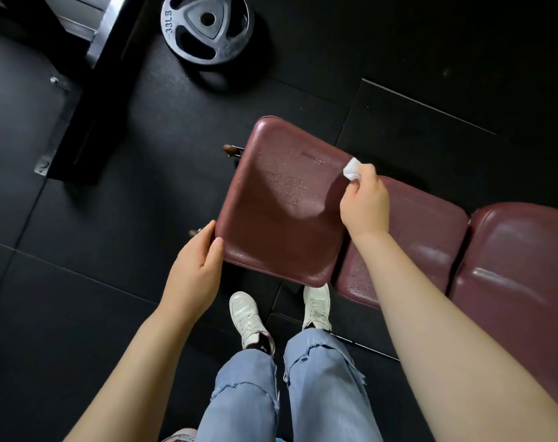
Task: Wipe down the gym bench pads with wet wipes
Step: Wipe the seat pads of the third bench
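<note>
A maroon gym bench runs from the middle to the right edge. Its raised end pad (277, 202) is closest to me, with a middle pad (424, 231) and a far-right pad (520, 269) beside it. My right hand (363, 202) pinches a small folded white wet wipe (352, 169) at the right edge of the end pad. My left hand (194, 269) holds the lower left corner of that pad, thumb on top and fingers at its side. The pads show glossy damp streaks.
A black 33 lb weight plate (207, 27) lies on the dark rubber floor at top centre. A black and steel machine frame (79, 90) stands at upper left. My legs in torn blue jeans and white sneakers (249, 317) stand just below the bench.
</note>
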{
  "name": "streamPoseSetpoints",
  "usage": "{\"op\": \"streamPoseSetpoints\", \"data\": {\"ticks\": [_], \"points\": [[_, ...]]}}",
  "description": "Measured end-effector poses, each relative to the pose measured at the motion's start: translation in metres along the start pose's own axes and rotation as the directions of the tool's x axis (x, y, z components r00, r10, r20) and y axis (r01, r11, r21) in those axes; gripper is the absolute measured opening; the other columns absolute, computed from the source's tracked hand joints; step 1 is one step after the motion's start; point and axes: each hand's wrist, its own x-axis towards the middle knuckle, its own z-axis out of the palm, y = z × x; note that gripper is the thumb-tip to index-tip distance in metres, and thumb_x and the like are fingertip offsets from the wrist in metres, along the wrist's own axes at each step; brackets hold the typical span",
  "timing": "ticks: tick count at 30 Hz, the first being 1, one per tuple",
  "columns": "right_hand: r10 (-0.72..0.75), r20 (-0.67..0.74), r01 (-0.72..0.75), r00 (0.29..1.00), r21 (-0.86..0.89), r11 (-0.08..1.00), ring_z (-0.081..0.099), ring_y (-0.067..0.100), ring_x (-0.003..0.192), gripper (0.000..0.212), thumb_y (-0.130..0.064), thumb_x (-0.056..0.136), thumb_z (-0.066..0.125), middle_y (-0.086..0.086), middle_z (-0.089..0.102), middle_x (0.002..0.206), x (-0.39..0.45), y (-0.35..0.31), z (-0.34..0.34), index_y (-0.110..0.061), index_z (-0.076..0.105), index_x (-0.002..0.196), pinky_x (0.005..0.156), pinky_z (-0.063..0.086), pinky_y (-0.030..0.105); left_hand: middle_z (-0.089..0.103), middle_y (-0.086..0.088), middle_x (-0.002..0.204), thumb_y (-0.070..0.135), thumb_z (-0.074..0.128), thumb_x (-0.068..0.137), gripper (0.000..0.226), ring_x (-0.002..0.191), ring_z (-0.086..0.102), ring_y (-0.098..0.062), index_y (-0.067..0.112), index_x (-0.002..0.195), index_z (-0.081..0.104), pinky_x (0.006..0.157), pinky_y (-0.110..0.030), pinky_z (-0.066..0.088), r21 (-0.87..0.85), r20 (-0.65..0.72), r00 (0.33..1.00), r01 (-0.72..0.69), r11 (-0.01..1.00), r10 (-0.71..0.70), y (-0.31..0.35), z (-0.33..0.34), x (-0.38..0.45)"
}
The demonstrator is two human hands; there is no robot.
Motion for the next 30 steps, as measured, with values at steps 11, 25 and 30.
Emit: {"op": "streamPoseSetpoints", "data": {"ticks": [11,25,30], "points": [[0.106,0.227,-0.118,0.968,0.038,0.992,0.059,0.033,0.091,0.023,-0.016,0.099,0.043,0.014,0.064,0.107,-0.012,0.023,-0.034,-0.011,0.054,0.118,0.066,0.04,0.032,0.034,0.009,0.156,0.023,0.052,0.099,0.056,0.141,0.03,-0.007,0.019,0.152,0.034,0.109,-0.009,0.018,0.236,-0.062,0.992,-0.089,0.968,0.106,0.023,0.014,-0.014],[0.159,0.005,-0.159,0.987,0.071,0.985,0.058,0.029,0.081,0.016,-0.023,0.101,0.043,0.01,0.065,0.097,-0.012,0.074,-0.074,-0.013,0.053,0.109,0.061,0.041,0.034,0.038,-0.005,0.156,0.013,0.06,0.092,0.057,0.146,0.03,-0.022,0.011,0.147,0.045,0.119,-0.033,0.022,0.342,0.132,0.949,-0.313,0.886,0.285,0.09,0.081,-0.027],[-0.026,0.022,0.028,0.999,-0.057,0.998,0.058,0.034,0.101,0.015,-0.012,0.097,0.046,0.013,0.064,0.108,0.036,0.058,-0.047,-0.007,0.056,0.107,0.082,0.048,0.044,0.038,-0.005,0.156,0.012,0.06,0.09,0.06,0.146,0.031,-0.023,0.012,0.148,0.044,0.118,-0.03,0.021,0.382,0.287,0.906,-0.406,0.83,0.311,0.092,0.117,-0.029]]}}
